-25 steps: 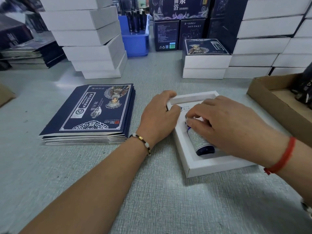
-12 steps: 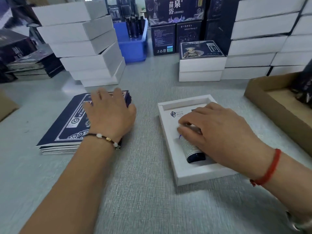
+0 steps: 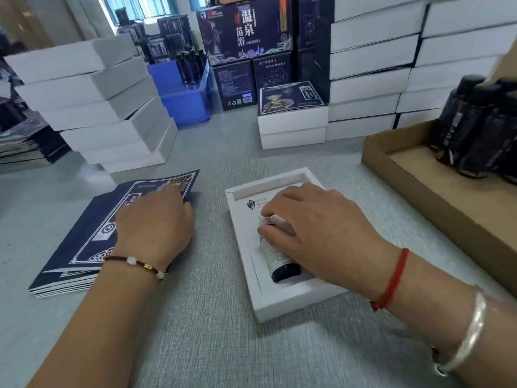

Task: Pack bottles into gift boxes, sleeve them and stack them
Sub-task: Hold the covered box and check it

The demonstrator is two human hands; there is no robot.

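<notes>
**Sleeve half-lifted while the bottle is pressed into its tray**

Grey textured surface (image 3: 195,317) in a packing room, ringed by stacks of white gift boxes (image 3: 106,107) and dark printed cartons (image 3: 243,32).

Near the middle lies an open white gift box (image 3: 282,306), its inner tray facing up. A dark blue bottle (image 3: 281,264) lies in the tray's recess, base toward the viewer, pale printed label showing; its top end is hidden under the right hand (image 3: 316,228), whose fingers curl down over it and press on it. Whether the bottle is fully seated, I cannot tell.

To the left, the left hand (image 3: 156,219) pinches the top sleeve (image 3: 167,183) of a pile of flat navy sleeves (image 3: 70,264); that sleeve's far end is raised off the pile.

Likely risks: the pinch may take two sleeves at once, as they lie tight together. Dragging the top one could also skew the pile. If the bottle sits proud of its recess, the sleeve would probably snag when slid on. The box sits loose on the surface, so a one-sided push could turn it.

A cardboard tray (image 3: 405,175) at right holds more dark bottles (image 3: 475,127).
</notes>
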